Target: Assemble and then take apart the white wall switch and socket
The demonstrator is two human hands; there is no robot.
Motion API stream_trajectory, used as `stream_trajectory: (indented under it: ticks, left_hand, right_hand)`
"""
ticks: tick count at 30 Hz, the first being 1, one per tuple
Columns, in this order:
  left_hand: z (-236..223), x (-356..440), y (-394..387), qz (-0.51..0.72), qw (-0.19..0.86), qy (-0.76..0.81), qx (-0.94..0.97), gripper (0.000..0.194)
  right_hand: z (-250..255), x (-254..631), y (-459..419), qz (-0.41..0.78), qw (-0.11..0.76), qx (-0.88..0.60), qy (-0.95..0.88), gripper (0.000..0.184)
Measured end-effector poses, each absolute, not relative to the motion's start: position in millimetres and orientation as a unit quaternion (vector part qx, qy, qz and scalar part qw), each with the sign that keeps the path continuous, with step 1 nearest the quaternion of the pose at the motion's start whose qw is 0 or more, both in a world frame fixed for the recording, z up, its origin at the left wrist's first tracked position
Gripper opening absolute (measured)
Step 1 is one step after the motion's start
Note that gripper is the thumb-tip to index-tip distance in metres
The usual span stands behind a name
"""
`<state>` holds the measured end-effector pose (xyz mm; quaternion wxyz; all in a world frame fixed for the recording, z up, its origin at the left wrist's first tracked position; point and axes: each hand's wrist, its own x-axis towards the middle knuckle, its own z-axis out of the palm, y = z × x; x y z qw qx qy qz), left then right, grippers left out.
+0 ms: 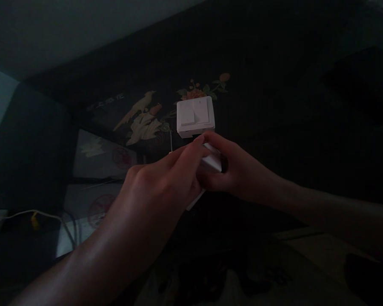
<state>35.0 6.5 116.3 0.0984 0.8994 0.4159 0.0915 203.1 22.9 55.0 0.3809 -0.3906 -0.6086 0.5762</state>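
Both my hands are closed around a small white object (213, 160) with a smooth, box-like surface, at the middle of the head view. My left hand (161, 182) reaches over it from the left, its fingers hiding much of it. From the right, my right hand (238, 165) pinches it, thumb below and fingers above. A pale edge shows under my left hand; I cannot tell whether it belongs to the same object. Just beyond my fingertips sits a white double rocker light switch (195, 114) in a box-shaped housing.
The dark tabletop (258, 114) carries a bird (143, 104) and flower design. Pale panels with red round marks (102, 208) lie at the left. A white cable (47, 214) with a yellow piece (35, 221) runs along the left side. The light is very dim.
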Motion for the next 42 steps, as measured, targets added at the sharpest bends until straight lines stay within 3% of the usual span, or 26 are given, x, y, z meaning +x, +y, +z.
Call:
stream_trajectory:
  ticks: [7, 13, 17, 24, 33, 42]
  left_hand:
    - [118, 28, 6, 0.107, 0.145, 0.413, 0.893, 0.038]
    - [121, 3, 7, 0.056, 0.221, 0.399, 0.888, 0.064]
    - [115, -2, 12, 0.039, 0.250, 0.388, 0.886, 0.066]
    - [121, 1, 27, 0.005, 0.248, 0.342, 0.906, 0.074]
    - [123, 9, 44, -0.032, 0.296, 0.301, 0.906, 0.075]
    - [124, 17, 50, -0.061, 0.249, 0.263, 0.930, 0.046]
  right_hand:
    - [52, 205, 25, 0.581, 0.385, -0.370, -0.614, 0.029]
    - [54, 209, 22, 0.602, 0.341, -0.424, -0.584, 0.036]
    - [55, 211, 21, 0.602, 0.329, -0.434, -0.584, 0.040]
    - [54, 210, 21, 0.626, 0.327, -0.422, -0.568, 0.038]
    - [55, 211, 22, 0.656, 0.306, -0.428, -0.541, 0.045]
    - [56, 209, 23, 0.671, 0.300, -0.412, -0.539, 0.040]
